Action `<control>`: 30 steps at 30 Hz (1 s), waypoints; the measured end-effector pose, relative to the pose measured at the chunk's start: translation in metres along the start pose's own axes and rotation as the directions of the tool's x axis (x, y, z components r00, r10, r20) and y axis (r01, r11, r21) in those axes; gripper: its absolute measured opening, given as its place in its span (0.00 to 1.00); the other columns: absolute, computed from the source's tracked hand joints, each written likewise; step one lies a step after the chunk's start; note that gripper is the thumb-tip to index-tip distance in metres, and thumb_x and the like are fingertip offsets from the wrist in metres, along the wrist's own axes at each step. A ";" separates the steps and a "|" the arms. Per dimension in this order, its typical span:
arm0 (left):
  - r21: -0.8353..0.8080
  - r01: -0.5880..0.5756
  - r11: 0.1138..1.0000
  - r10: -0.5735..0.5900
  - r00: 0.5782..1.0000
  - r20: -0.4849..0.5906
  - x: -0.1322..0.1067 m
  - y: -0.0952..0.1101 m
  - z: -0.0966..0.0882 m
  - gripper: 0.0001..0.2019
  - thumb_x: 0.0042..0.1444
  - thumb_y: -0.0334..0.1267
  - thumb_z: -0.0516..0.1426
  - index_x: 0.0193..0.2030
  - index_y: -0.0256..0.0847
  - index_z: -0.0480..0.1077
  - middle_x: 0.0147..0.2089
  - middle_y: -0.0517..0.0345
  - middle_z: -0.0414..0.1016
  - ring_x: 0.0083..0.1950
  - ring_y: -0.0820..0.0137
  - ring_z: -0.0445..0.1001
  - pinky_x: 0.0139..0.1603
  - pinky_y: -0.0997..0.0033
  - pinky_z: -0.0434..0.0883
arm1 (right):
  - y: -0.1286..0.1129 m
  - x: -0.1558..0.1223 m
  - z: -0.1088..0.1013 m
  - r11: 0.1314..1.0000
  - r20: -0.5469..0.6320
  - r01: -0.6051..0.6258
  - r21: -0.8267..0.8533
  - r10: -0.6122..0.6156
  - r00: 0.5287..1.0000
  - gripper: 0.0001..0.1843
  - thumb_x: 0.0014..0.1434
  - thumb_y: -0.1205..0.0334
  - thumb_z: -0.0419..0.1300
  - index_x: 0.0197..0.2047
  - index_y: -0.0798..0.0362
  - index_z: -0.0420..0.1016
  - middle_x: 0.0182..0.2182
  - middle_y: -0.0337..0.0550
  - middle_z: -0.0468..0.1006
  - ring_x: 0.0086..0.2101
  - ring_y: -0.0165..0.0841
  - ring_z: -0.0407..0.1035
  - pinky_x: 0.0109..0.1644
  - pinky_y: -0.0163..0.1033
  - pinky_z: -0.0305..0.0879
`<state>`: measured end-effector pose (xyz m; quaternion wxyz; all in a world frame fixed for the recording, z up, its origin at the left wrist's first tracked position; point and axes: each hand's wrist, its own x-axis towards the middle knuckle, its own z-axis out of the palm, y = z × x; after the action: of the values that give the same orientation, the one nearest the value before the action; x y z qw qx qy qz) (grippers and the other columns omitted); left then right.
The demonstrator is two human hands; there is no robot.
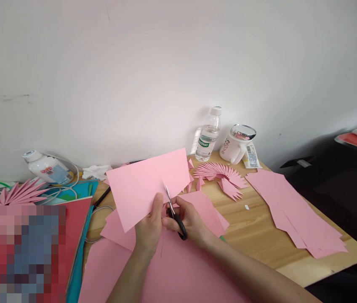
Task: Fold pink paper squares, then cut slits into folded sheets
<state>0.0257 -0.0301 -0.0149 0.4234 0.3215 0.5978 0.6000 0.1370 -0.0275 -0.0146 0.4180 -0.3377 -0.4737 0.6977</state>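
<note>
A sheet of pink paper [143,176] is held up above the table, tilted toward me. My left hand [151,223] is closed on its lower edge, thumb lying on the front face. Black-handled scissors [178,225] are gripped in my right hand [189,221], close beside the left. Their metal blades reach up over the lower middle of the sheet; whether a cut runs there I cannot make out. Beneath both hands lie more loose pink sheets [178,269], overlapping one another.
Folded pink pieces [216,170] form a curved fan near a water bottle [208,136] and a white mug [235,145]. A stack of pink paper [295,210] lies at the right. Left are a white bottle [47,168], cables, coloured folders [79,214] and another pink fan [19,193].
</note>
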 end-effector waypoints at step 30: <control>0.007 -0.063 0.998 0.063 0.997 0.037 -0.003 0.009 0.002 0.17 0.45 0.50 0.60 0.35 0.38 0.73 0.38 0.49 0.76 0.46 0.59 0.73 0.49 0.60 0.70 | 0.003 -0.001 -0.001 0.995 -0.054 -0.007 -0.103 0.001 0.999 0.26 0.38 0.48 0.69 0.32 0.52 0.60 0.16 0.29 0.64 0.15 0.24 0.59 0.20 0.30 0.54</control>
<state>0.0278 -0.0313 -0.0052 0.4138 0.3529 0.5819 0.6046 0.1379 -0.0285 -0.0176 0.4113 -0.3785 -0.4970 0.6637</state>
